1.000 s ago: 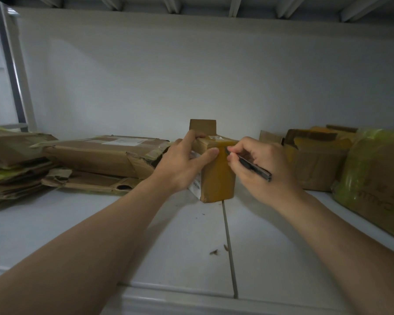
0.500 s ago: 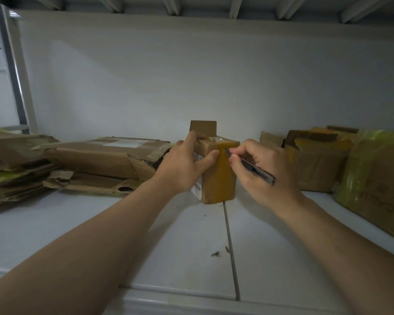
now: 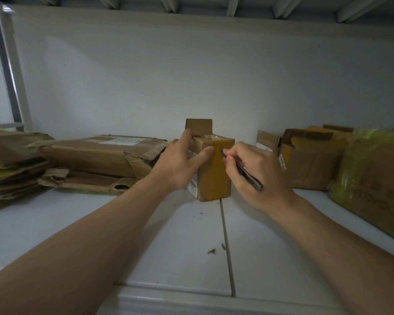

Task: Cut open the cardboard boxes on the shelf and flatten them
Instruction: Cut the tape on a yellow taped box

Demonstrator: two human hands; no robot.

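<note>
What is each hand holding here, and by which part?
The left hand grips the small upright box at its top edge, thumb on the front face. The right hand pinches the cutter near its blade end.

Yellow-taped brown box point(image 3: 215, 176); white shelf point(image 3: 173, 242); dark knife point(image 3: 246, 173); green-taped box point(image 3: 373, 178).

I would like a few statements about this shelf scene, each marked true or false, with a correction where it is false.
1. The left hand grips the small box near its top. True.
2. The right hand holds nothing. False: it holds a cutter, with the tip against the small box.
3. The small box lies flat. False: it stands upright on the shelf, with one flap raised.
4. Flattened cardboard is stacked at the left end of the shelf. True.
</note>
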